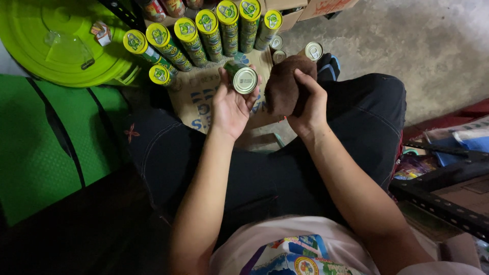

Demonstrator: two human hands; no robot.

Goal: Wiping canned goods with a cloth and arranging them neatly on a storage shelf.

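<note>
Can (pixel 243 78), silver end up, is lying gripped in the left hand (pixel 232 104) over the lap, while the right hand (pixel 307 102) is clutching a brown cloth (pixel 283 86) just beside it, a row of cans (pixel 204 31) standing on cardboard (pixel 196 94) beyond.

I see a rough grey concrete floor (pixel 407 46), dimly lit — a green ribbed mat (pixel 46 153) left, perhaps a black metal rack (pixel 448 203) right.
</note>
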